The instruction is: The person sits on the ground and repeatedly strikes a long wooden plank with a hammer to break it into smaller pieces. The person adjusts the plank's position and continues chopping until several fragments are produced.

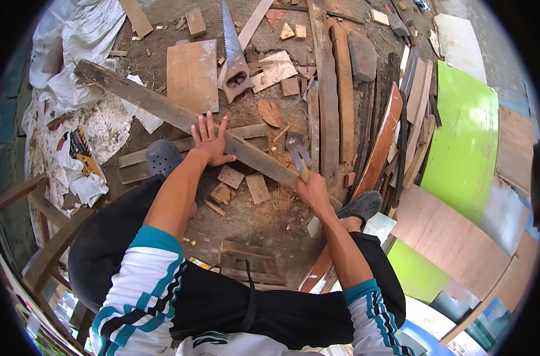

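Open room: bare dirt ground (294, 237) is showing on the near side, while wood blocks (258, 188) are crowding the plank's (258, 161) middle.
Plank edges: the long timber is slanting across the ground, its far-left end pointing to white sheeting (89, 29), its near-right end lying partly behind the right hand (313, 191).
Left-hand fingers: the left hand (209, 148) is resting on the plank, fingers spreading wide!
Right-hand fingers: they're wrapping a claw hammer's (299, 155) handle.
Plank look: it's showing straight, grey-brown, weathered.
Textures: a handsaw (233, 47) is baring steel teeth; a smooth green panel (463, 142) is gleaming.
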Tool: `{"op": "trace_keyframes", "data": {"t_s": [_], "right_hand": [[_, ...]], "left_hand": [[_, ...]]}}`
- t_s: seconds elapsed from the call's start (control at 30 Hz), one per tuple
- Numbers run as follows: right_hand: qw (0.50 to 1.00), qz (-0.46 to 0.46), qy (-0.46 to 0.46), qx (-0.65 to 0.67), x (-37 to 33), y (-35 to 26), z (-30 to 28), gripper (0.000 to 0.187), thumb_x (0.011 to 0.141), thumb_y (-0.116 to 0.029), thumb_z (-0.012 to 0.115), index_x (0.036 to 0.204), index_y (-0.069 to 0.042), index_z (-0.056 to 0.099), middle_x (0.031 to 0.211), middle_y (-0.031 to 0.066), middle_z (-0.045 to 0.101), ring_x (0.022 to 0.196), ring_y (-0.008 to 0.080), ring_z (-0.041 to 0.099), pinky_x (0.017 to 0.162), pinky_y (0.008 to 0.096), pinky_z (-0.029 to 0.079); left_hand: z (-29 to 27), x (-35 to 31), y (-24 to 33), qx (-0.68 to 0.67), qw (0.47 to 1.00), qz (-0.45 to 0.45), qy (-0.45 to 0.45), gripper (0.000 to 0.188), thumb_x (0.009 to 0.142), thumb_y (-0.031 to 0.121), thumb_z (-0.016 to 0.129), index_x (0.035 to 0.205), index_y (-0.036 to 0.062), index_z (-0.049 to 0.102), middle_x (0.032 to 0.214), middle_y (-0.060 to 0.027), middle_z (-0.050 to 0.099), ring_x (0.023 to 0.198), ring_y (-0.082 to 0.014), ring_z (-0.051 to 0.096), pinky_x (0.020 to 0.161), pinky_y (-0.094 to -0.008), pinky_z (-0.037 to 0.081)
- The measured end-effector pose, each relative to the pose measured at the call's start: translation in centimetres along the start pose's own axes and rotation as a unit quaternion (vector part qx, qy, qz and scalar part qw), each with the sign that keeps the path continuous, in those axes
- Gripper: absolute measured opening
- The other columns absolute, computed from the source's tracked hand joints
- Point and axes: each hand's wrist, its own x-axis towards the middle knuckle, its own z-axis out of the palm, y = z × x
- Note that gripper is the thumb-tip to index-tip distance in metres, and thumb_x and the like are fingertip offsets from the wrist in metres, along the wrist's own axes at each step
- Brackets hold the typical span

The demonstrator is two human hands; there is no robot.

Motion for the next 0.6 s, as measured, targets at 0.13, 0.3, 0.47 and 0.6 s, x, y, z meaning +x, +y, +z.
{"op": "trace_keyframes", "data": {"t_s": [0.13,0.3,0.47,0.6], "right_hand": [[0.995,0.081,-0.039,-0.040,1.4,2.4,0.4,0.030,0.082,-0.020,0.063,0.095,0.007,0.065,0.076,0.0315,0.064,0.075,0.0462,0.066,0.071,0.0492,0.051],[0.999,0.002,0.045,0.012,0.1,-2.0,-0.7,0.035,0.082,-0.021,0.063,0.095,0.012,0.063,0.075,0.0293,0.066,0.077,0.0455,0.067,0.072,0.0500,0.051],[0.994,0.103,-0.006,-0.020,0.6,4.9,2.8,0.033,0.082,-0.021,0.062,0.090,0.011,0.061,0.073,0.0283,0.066,0.073,0.0432,0.068,0.069,0.0490,0.051],[0.990,0.108,0.030,0.081,-1.3,3.3,1.5,0.029,0.083,-0.021,0.062,0.089,0.008,0.061,0.064,0.0187,0.063,0.057,0.0306,0.065,0.057,0.0437,0.049]], "left_hand": [[-0.1,0.1,0.4,0.004,1.000,0.003,0.001,0.123,0.082,0.062,0.067,0.154,0.0161,-0.021,0.152,-0.0320,-0.033,0.138,-0.0530,-0.032,0.111,-0.0671,-0.010],[-0.1,-0.2,-0.1,0.002,1.000,-0.006,-0.001,0.123,0.082,0.062,0.067,0.155,0.0150,-0.020,0.152,-0.0324,-0.032,0.138,-0.0536,-0.031,0.110,-0.0677,-0.009],[0.4,0.0,0.2,0.004,1.000,0.019,0.021,0.124,0.081,0.063,0.068,0.155,0.0139,-0.020,0.151,-0.0335,-0.032,0.138,-0.0549,-0.031,0.110,-0.0686,-0.009],[1.5,0.3,-0.5,0.006,0.998,0.023,0.050,0.126,0.078,0.063,0.070,0.155,0.0124,-0.016,0.150,-0.0380,-0.030,0.137,-0.0593,-0.028,0.108,-0.0709,-0.009]]}}
